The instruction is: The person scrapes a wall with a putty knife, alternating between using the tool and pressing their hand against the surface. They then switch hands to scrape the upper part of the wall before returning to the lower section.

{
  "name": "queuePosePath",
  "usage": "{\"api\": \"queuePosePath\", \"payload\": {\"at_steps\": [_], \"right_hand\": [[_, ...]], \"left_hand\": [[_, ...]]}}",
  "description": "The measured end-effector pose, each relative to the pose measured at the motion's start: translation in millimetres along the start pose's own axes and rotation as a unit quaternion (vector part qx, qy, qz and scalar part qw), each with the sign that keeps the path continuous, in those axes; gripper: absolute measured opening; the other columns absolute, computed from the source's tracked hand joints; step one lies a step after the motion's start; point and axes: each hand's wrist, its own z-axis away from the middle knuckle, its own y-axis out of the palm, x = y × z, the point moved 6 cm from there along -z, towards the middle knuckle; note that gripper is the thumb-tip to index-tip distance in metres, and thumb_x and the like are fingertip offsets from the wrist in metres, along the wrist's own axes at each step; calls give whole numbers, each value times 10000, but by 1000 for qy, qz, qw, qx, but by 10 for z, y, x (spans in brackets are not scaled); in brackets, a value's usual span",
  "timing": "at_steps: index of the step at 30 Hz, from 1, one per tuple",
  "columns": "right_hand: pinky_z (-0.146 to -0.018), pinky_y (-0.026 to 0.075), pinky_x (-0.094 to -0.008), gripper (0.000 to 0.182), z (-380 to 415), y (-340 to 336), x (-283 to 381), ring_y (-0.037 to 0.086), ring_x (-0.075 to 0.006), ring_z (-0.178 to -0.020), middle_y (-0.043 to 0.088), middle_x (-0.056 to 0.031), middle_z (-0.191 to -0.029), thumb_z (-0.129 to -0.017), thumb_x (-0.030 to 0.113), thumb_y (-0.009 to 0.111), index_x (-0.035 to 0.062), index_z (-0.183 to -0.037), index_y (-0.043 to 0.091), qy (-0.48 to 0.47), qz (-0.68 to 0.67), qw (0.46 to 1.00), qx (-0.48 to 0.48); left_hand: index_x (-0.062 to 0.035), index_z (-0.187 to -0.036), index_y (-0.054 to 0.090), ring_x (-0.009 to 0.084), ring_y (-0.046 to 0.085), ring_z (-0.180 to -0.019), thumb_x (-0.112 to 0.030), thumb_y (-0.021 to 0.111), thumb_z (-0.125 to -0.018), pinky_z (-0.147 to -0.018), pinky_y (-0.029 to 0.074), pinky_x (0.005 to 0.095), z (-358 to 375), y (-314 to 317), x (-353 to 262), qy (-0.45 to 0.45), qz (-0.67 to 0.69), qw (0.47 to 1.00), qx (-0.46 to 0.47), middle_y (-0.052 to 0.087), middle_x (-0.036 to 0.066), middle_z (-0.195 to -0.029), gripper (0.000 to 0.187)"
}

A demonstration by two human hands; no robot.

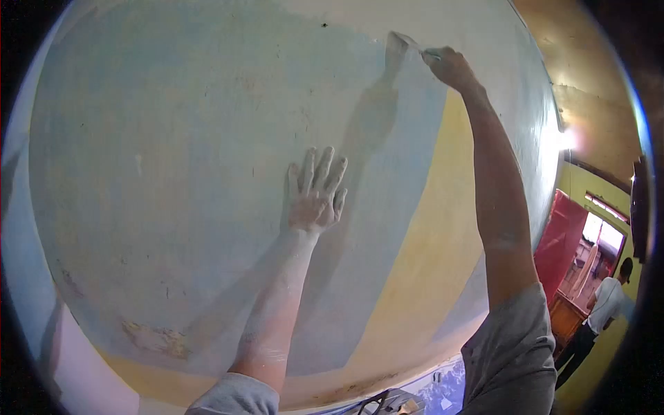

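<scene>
My left hand (315,197) lies flat on the painted wall (173,173), fingers spread, whitish dust covering it and the forearm. Higher up and to the right, my right hand (449,68) is closed around the handle of a putty knife (401,43). Its wide blade is at the wall's upper part, near the border between the bluish paint and a paler whitish area. Most of the handle is hidden in my fingers. Shadows of both arms fall across the wall.
A yellow painted band (415,256) runs down the wall. Damaged, peeling plaster (155,339) shows at lower left. Beyond the wall at right, a person (605,304) in a white shirt stands near a red door (559,238). Assorted items (401,402) lie below.
</scene>
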Motion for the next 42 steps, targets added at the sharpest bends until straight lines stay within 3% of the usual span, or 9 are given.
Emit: {"api": "queuePosePath", "payload": {"at_steps": [2, 6, 18, 22, 26, 28, 32, 34, 42], "right_hand": [[-946, 484, -495, 385, -68, 43, -45, 629, -333, -1076, 688, -130, -1118, -912, 481, 540, 204, -1118, 711, 32, -35, 996, 80], [-979, 474, -493, 390, 56, 89, -68, 615, -340, -1115, 676, -147, -1148, -939, 464, 510, 199, -1153, 700, -10, 7, 1000, 8], [-897, 502, -499, 386, 54, 134, -79, 643, -355, -1042, 698, -152, -1070, -933, 445, 497, 172, -1097, 716, 35, -43, 998, 34], [-891, 506, -508, 391, 203, 35, 31, 649, -366, -1029, 703, -143, -1066, -932, 445, 500, 161, -1105, 705, 2, 27, 999, -30], [-886, 506, -507, 363, -27, 115, -94, 650, -368, -1020, 702, -146, -1055, -929, 431, 498, 177, -1048, 727, 10, -13, 999, 43], [-890, 505, -501, 351, 124, 130, -110, 648, -354, -1028, 705, -134, -1036, -936, 426, 487, 195, -1056, 723, -20, -17, 1000, 8], [-921, 484, -506, 358, 94, 91, -48, 621, -348, -1087, 693, -132, -1082, -932, 427, 477, 193, -1073, 709, 37, -19, 999, 29], [-936, 485, -437, 396, 136, 66, -63, 637, -358, -1067, 688, -179, -1100, -943, 404, 524, 127, -1184, 674, 85, -21, 996, 26], [-926, 492, -517, 431, 145, 120, -135, 647, -349, -1051, 695, -145, -1092, -937, 481, 502, 132, -1072, 715, 53, -7, 998, 35]], "left_hand": [[-314, -1526, 247, 300, 117, -1483, -459, 411, -974, -1154, 162, 616, -5, -12, -4, 0, -2, 1000, -5, 141, 13, -1616, 594], [-309, -1523, 258, 317, 141, -1474, -462, 432, -964, -1139, 179, 629, 14, -33, 8, 8, 15, 1000, -20, 158, 21, -1611, 606], [-294, -1513, 293, 319, 150, -1474, -428, 457, -962, -1140, 185, 628, 12, -31, -29, 7, 5, 1000, -25, 195, 27, -1602, 591], [-310, -1529, 236, 309, 131, -1479, -428, 447, -966, -1145, 174, 626, 17, 16, -7, 3, 9, 1000, -12, 168, 20, -1609, 613], [-312, -1530, 227, 308, 126, -1480, -433, 444, -966, -1147, 173, 625, 50, 11, -51, 5, 5, 1000, -7, 166, 19, -1609, 617], [-308, -1527, 243, 312, 128, -1480, -425, 451, -964, -1151, 169, 622, 7, 0, -24, 2, 13, 1000, 3, 169, 20, -1609, 612], [-292, -1511, 298, 325, 149, -1473, -418, 495, -941, -1137, 178, 642, 21, 44, -26, 4, 36, 998, -51, 198, 28, -1601, 616], [-293, -1510, 299, 328, 150, -1472, -416, 496, -941, -1130, 188, 644, 49, 28, -64, 2, 31, 999, -37, 199, 28, -1600, 615], [-284, -1517, 277, 326, 154, -1471, -428, 475, -955, -1132, 203, 636, 63, -26, -55, 9, 11, 1000, -25, 191, 35, -1601, 612]]}}
